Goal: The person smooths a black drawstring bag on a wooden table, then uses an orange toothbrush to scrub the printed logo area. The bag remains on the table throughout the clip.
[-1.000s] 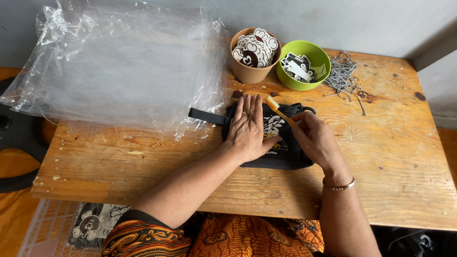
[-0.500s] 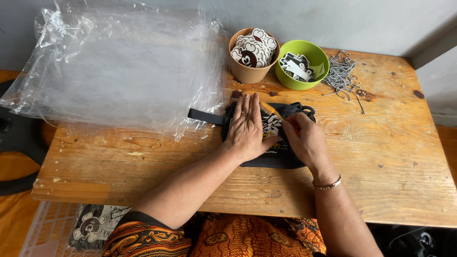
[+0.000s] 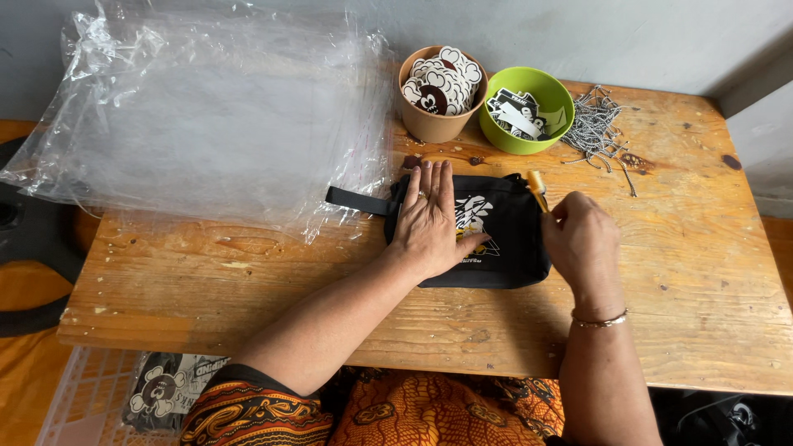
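Observation:
A black fabric pouch (image 3: 510, 236) with a white and yellow print and a strap on its left lies flat on the wooden table (image 3: 710, 272). My left hand (image 3: 429, 221) presses flat on the pouch's left half, fingers together and pointing away from me. My right hand (image 3: 582, 239) is at the pouch's right edge, its fingers closed around a small yellow-handled tool (image 3: 538, 187) whose tip sticks up above the pouch's top right corner.
A big stack of clear plastic bags (image 3: 206, 116) covers the table's left back. Behind the pouch stand a tan cup of round stickers (image 3: 439, 89) and a green bowl of tags (image 3: 524, 109). A pile of ball chains (image 3: 596, 128) lies to the right.
My right hand has slid from the middle of the pouch to its right edge, uncovering the print. The left hand has stayed pressed on the pouch.

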